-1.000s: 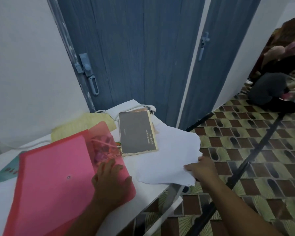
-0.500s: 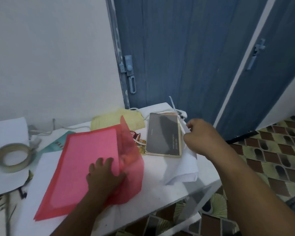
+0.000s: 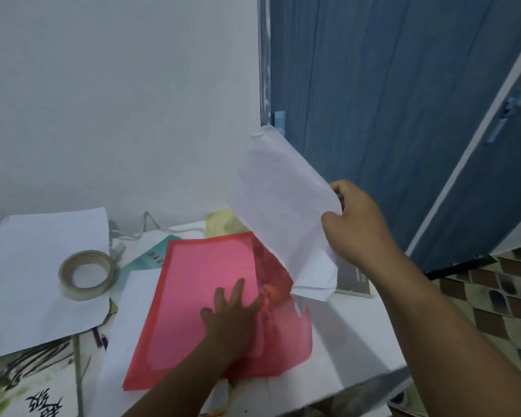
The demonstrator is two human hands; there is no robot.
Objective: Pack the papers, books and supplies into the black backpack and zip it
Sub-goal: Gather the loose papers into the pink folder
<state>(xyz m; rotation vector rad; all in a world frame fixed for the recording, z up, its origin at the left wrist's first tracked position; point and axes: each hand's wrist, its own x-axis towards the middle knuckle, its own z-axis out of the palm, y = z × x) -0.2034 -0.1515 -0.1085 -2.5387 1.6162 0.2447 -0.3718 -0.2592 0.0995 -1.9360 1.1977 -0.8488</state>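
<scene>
The limp white sheets (image 3: 283,206), pinched at their edge by the right hand (image 3: 355,227) and held above the red folder (image 3: 199,296), which is pressed flat under the spread left hand (image 3: 232,320), would likely buckle unless supported.

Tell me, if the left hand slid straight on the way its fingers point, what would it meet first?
Probably the white paper sheets hanging from the right hand, just past the translucent red plastic folder that the left hand presses flat; depth is unclear.
</scene>
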